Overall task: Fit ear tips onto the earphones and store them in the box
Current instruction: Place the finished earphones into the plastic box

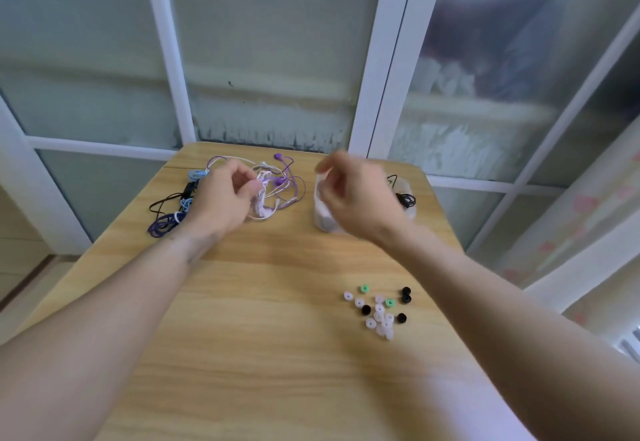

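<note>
- Your left hand (225, 194) is curled over the far-left tangle of earphones (273, 184), fingers and thumb pinching a white cord (260, 203) out of it; the purple and white leads spill out to the right of your knuckles.
- Your right hand (349, 191) hangs blurred just above the box (323, 212), fingers loosely bent. I cannot tell whether it holds anything; nothing shows between the fingertips.
- The box stands near the far right of the table (259, 336), translucent, with a black cord (405, 198) lying in or just behind it; your hand hides which.
- Left of the tangle lie more coiled leads, blue, black and dark purple (166, 224), not yet touched.
- The ear tips (379, 309) sit in a loose cluster on the near right of the table, well apart from both hands: white, black and green ones.
- Judging by this, you are picking out the next earphone, not fitting yet.
- The next move calls for freeing one white bud from the knot without dragging the purple set along, then bringing your right hand back to the cluster for a matching tip.
</note>
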A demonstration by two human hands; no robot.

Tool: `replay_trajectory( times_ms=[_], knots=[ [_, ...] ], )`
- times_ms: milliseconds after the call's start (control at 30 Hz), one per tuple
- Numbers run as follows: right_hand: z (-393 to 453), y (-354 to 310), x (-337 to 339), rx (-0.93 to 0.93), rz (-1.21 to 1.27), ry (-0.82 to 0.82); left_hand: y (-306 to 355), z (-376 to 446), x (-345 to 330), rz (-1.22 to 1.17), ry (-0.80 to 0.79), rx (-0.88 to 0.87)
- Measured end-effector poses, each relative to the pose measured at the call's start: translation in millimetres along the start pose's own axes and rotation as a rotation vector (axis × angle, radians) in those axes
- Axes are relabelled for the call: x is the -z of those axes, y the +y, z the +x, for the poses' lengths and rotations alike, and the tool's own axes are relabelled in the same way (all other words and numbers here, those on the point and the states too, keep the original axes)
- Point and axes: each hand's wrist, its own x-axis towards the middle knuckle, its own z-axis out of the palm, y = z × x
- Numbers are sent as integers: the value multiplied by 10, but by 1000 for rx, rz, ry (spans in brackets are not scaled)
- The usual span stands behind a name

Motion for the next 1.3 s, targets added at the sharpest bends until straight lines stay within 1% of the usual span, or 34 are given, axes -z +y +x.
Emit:
replay_trajectory(
  times_ms=[67, 100, 133, 200, 267, 333, 400, 467, 567, 600, 667, 733, 800, 833, 867, 933, 967, 1000, 1067, 1100, 1133, 1167, 1233, 1300],
  knots=[
    [-31, -109, -231, -167, 57, -239, -1, -28, 50, -67, 35, 13],
    [-61, -150, -338, -255, 131, -311, 7, -46, 73, -128, 39, 32],
    [-90, -172, -440, -323, 227, -341, 22, -61, 82, -199, 33, 57],
    [-127, -231, -602, -392, 358, -316, 37, -99, 82, -292, 7, 112],
    [-137, -274, -746, -429, 441, -243, 29, -137, 70, -317, -8, 136],
    [-127, -285, -837, -446, 460, -151, 34, -162, 44, -320, -16, 119],
    [-116, -277, -860, -471, 475, -112, 55, -181, 38, -296, -26, 82],
    [-117, -259, -822, -534, 522, -93, 75, -186, 70, -254, -58, 45],
    [-115, -222, -670, -606, 519, -103, 72, -165, 137, -83, -136, -37],
    [-112, -204, -616, -627, 546, -117, 73, -150, 153, -17, -132, -55],
    [-107, -197, -505, -693, 668, -158, 74, -115, 178, 82, -50, -53],
    [-123, -205, -372, -740, 708, -225, 67, -76, 211, 107, 29, 12],
    [-172, -219, -229, -728, 656, -281, 28, -46, 228, 175, 39, 83],
    [-203, -209, -164, -709, 630, -294, 25, -62, 230, 228, 27, 84],
    [-241, -214, -92, -687, 611, -308, 50, -104, 226, 258, 26, 36],
    [-334, -230, 50, -649, 594, -343, 221, -293, 200, 207, 36, -183],
    [-379, -245, 120, -635, 597, -361, 329, -420, 181, 162, 3, -298],
    [-424, -262, 191, -622, 604, -381, 438, -556, 168, 135, -72, -394],
    [-539, -296, 323, -595, 628, -445, 624, -828, 113, 128, -302, -484],
    [-589, -308, 371, -582, 655, -490, 676, -928, 85, 113, -408, -495],
    [-640, -317, 412, -575, 686, -531, 709, -1010, 56, 66, -475, -502],
    [-699, -313, 453, -575, 713, -560, 732, -1080, 18, -3, -487, -508],
    [-804, -281, 538, -588, 760, -632, 737, -1197, -22, -106, -423, -500],
    [-936, -221, 621, -615, 843, -730, 681, -1318, -48, -166, -406, -412]
  ],
)
